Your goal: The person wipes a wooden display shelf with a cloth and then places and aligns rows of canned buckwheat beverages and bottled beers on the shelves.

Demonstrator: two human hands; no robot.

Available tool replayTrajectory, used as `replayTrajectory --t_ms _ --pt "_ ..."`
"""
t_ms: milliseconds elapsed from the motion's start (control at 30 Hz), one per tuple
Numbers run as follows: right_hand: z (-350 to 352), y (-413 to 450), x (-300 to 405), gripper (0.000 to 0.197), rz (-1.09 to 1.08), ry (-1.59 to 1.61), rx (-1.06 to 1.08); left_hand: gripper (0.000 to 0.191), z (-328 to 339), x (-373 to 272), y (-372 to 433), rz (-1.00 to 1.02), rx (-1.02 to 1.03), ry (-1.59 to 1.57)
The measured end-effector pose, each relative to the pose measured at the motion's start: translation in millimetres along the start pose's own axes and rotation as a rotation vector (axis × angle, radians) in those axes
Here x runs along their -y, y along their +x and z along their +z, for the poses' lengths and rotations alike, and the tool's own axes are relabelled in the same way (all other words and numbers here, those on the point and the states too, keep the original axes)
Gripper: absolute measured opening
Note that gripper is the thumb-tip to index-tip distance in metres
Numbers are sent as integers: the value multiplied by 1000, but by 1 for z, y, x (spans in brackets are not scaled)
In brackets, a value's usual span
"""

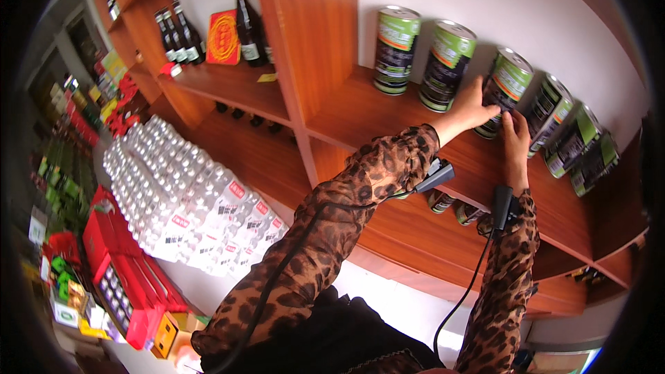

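Note:
Several tall green-and-black drink cans stand in a row on a wooden shelf [353, 93]. My left hand [470, 106] is on the left side of the third can [509, 78], its thumb across the front. From the right, my right hand [516, 137] touches the lower front of that same can. Together the hands hold it upright at the shelf. To its left are the first can [397, 47] and the second can [449, 62]. On its right stands a fourth can [553, 104], with more green cans [574, 140] beyond. My fingers hide parts of the held can.
Left of the wooden divider [317, 36], dark glass bottles [249, 26] flank a red-and-gold box [223, 39]. Plastic-wrapped bottle packs [197, 202] are stacked before the shelving, near red boxes [124, 254]. More cans [441, 201] sit one shelf below. A black cable [291, 249] runs along my left sleeve.

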State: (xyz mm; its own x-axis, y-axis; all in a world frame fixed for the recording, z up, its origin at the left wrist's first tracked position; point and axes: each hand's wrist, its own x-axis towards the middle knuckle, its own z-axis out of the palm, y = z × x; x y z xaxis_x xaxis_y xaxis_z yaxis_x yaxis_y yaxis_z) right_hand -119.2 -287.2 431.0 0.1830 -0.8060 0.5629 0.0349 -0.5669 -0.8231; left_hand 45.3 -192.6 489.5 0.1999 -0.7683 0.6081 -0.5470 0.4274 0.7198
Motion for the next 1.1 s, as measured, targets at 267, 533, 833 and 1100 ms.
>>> replayTrajectory --t_ms 267,533,833,1100 --pt "-4 0 2 52 38 -40 35 63 -88 12 -81 -35 78 80" --pt "-7 4 -2 46 53 0 21 38 -146 27 -135 -208 -14 96" --pt "-3 -12 18 44 313 -14 106 25 -142 36 -134 -129 -191 36" --pt "-29 -26 43 31 308 90 307 23 -137 31 -130 -115 -127 -56"
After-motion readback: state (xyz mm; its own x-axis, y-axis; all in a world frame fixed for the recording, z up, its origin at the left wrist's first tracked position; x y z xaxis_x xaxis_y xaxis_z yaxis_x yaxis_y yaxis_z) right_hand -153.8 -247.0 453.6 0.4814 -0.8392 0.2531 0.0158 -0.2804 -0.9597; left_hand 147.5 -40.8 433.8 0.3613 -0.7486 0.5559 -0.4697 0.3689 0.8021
